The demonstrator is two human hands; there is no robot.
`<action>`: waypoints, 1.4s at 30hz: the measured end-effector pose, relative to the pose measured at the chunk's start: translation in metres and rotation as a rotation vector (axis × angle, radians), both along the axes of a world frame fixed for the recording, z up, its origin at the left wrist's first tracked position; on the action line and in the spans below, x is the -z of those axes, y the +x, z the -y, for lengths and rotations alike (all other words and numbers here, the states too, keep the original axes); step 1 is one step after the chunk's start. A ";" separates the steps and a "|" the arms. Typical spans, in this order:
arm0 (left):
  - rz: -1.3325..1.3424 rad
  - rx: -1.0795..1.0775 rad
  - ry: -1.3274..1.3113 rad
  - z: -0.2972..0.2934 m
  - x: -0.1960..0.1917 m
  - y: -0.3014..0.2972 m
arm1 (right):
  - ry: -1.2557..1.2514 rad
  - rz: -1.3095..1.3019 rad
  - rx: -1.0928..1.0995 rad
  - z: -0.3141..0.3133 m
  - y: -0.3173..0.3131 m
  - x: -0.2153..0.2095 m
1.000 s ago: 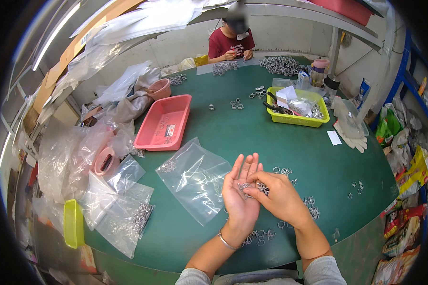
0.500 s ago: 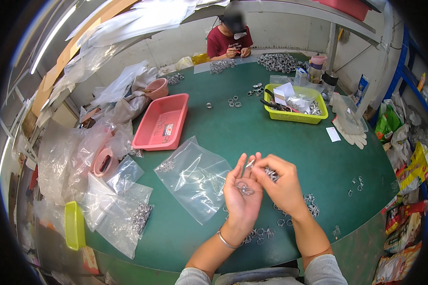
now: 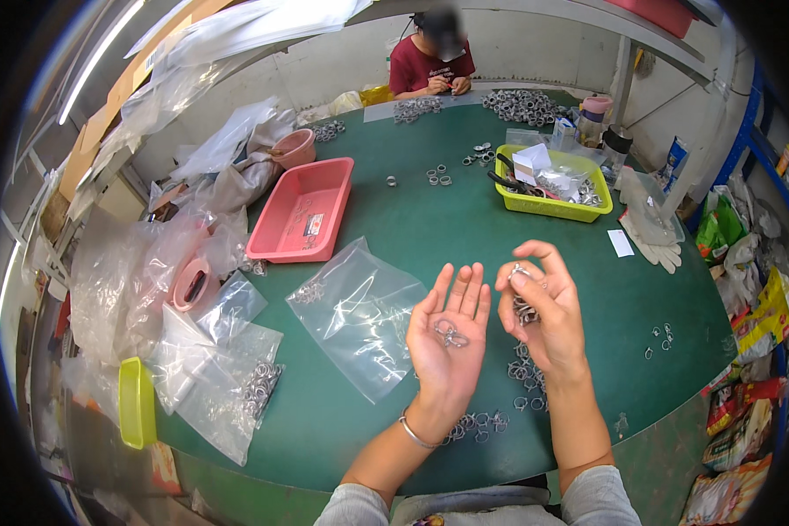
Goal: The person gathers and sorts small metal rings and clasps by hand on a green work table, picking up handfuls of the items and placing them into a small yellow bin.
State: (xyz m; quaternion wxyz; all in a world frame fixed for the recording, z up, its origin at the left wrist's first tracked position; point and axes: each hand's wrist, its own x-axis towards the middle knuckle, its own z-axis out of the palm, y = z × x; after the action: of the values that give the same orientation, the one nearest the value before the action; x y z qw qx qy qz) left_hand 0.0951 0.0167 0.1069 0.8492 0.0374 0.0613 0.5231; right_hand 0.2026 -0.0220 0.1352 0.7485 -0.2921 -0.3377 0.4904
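- The left hand is held palm up and slack over the table's near side, its fingers stretched away from the body; a few loose metal rings lie on the palm with nothing gripping them.
- The right hand is raised just beside it, curled around a bunch of gray rings, with another shiny piece at the thumb and fingertips. I can't count what the fingers hide.
- More of the same sort lie on the green tabletop: one cluster below the right hand, another beside the left wrist.
- To handle these well, I'd keep the left palm level and slightly cupped, since flat fingers could let a ring slide off.
- I'd have the right thumb and fingertip do the fine picking while the other fingers keep the bunch tucked in; loosening them all together could spill it.
- Keeping the hands this close seems wise to me: a dropped ring has little way to fall, and the pieces on the palm are easy to look over.
- As for pose, both forearms come up from the near edge, wrists lifted off the table; the left one wears a bangle and leans inward, while the right stands nearly straight.
- A clear plastic bag lies flat just left of the left hand, a few small pieces near its far corner.
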 end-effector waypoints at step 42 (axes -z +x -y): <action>-0.251 0.047 0.196 0.004 0.006 0.005 | 0.068 1.254 0.191 0.011 -0.001 0.015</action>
State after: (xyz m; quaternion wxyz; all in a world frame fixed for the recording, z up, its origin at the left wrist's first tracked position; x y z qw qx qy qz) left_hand 0.0997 0.0125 0.1007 0.8392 0.1867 0.1145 0.4978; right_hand 0.2017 -0.0334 0.1206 0.4578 -0.5287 -0.6997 0.1463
